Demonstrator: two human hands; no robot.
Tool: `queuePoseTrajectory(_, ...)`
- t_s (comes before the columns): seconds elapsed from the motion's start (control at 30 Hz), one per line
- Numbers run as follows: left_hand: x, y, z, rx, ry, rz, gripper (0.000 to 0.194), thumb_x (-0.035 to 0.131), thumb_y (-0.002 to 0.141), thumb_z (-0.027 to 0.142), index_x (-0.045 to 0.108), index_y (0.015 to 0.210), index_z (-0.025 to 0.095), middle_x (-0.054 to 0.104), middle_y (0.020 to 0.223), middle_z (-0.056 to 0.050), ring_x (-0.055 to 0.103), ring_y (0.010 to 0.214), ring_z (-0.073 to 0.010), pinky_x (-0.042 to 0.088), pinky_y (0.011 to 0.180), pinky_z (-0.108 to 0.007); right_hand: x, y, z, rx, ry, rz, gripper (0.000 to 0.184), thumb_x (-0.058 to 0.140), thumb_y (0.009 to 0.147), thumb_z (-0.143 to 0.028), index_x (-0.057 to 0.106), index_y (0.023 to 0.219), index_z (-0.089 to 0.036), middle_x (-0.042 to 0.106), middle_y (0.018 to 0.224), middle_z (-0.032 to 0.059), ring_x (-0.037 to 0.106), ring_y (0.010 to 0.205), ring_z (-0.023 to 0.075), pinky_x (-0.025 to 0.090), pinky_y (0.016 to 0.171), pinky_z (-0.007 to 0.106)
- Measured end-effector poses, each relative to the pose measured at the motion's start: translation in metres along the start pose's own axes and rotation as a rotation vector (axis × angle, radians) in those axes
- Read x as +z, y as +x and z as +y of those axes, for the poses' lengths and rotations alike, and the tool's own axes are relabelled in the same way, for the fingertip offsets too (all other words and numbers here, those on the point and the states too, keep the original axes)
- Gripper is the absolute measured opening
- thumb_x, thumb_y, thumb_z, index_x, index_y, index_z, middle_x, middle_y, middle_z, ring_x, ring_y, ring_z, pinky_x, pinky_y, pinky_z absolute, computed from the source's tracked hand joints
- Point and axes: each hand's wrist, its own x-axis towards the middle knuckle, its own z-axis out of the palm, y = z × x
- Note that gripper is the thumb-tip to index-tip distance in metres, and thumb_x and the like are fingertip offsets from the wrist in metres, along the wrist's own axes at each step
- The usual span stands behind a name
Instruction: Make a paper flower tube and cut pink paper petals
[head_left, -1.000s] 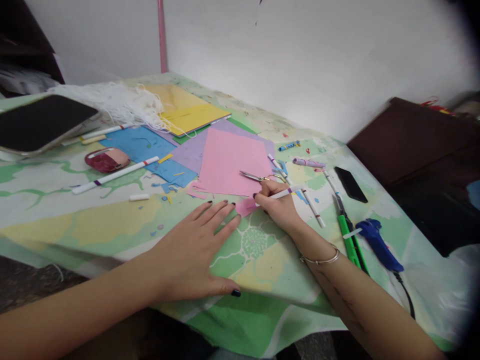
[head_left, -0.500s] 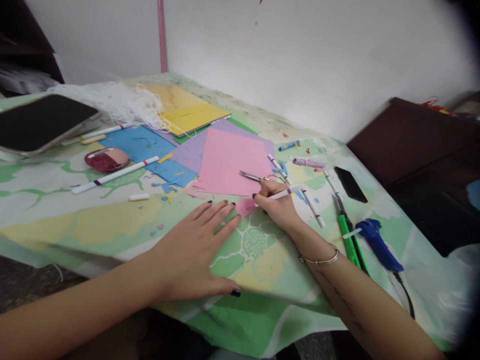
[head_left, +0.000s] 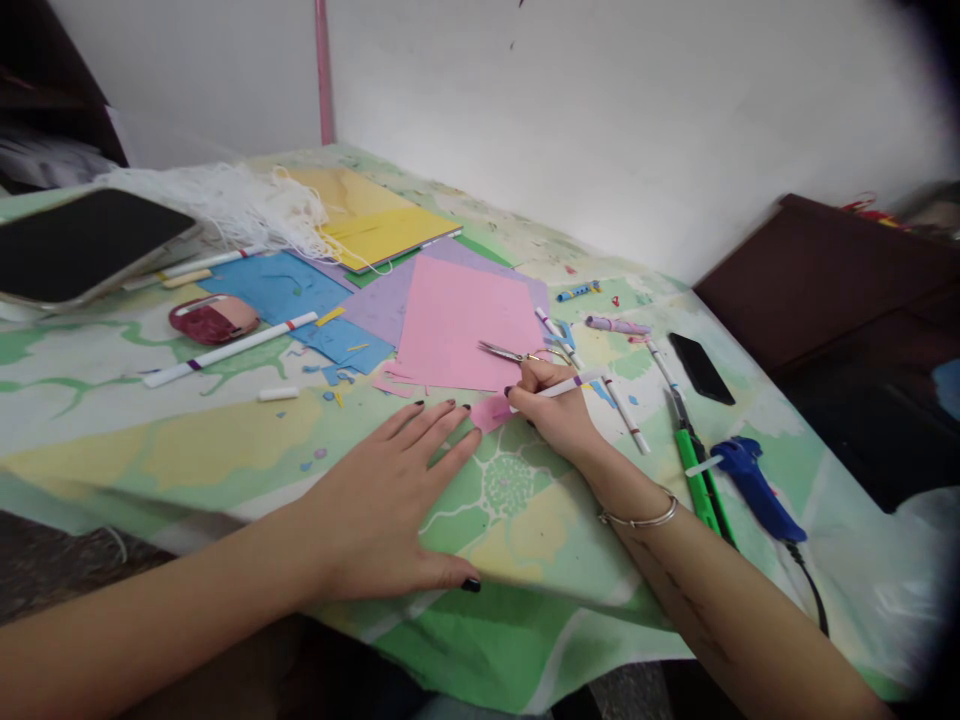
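Right now, a small pink paper scrap (head_left: 491,412) is set near the front edge of the table (head_left: 540,548), between both hands. A slim white pen with a purple band (head_left: 556,388) is held in the right hand (head_left: 561,420), fingers closed round it, tip brought down at the scrap's right side; tip contact can't be confirmed. The left hand (head_left: 379,510) is laid flat, fingers spread, nothing gripped, fingertips at the scrap's left edge. Silver metal scissors (head_left: 504,352) are left lying on a large pink paper sheet (head_left: 461,310), just beyond the right hand. Toward the table's right edge, a green utility knife (head_left: 696,480) and a blue corded glue gun (head_left: 761,492) are seen side by side.
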Motion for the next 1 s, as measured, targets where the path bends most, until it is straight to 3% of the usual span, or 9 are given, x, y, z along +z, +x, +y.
queuePoseTrajectory(0.33, -0.0004, -0.0004, -0.0006, 0.006, 0.011, -0.008, 0.103, 0.037, 0.069, 0.083, 0.029, 0.145, 0.014, 0.024, 0.152, -0.017, 0.018, 0.14, -0.0328, 0.01, 0.113, -0.047, -0.0023, 0.0001, 0.0034, 0.02, 0.01, 0.033, 0.032, 0.053, 0.064, -0.008, 0.028, 0.049, -0.02, 0.029, 0.048, -0.0059, 0.028, 0.051, 0.0104, 0.023, 0.048, 0.027)
queuePoseTrajectory(0.67, -0.0015, 0.001, -0.0001, -0.002, 0.02, -0.019, 0.103, 0.038, 0.068, 0.083, 0.029, 0.145, 0.014, 0.025, 0.151, -0.017, 0.019, 0.14, -0.0332, 0.011, 0.113, -0.047, -0.0011, 0.0006, -0.0001, -0.002, 0.01, -0.017, 0.031, 0.052, 0.063, -0.007, 0.029, 0.048, -0.02, 0.028, 0.047, -0.0063, 0.027, 0.051, 0.0101, 0.022, 0.048, 0.027)
queuePoseTrajectory(1.0, -0.0012, 0.0008, 0.0007, 0.002, 0.03, -0.013, 0.103, 0.04, 0.068, 0.082, 0.032, 0.144, 0.013, 0.025, 0.151, -0.018, 0.02, 0.14, -0.0337, 0.011, 0.113, -0.047, -0.0016, 0.0014, 0.0018, -0.045, 0.006, 0.047, 0.031, 0.054, 0.064, -0.007, 0.03, 0.048, -0.02, 0.031, 0.048, -0.0062, 0.031, 0.053, 0.0106, 0.027, 0.052, 0.027)
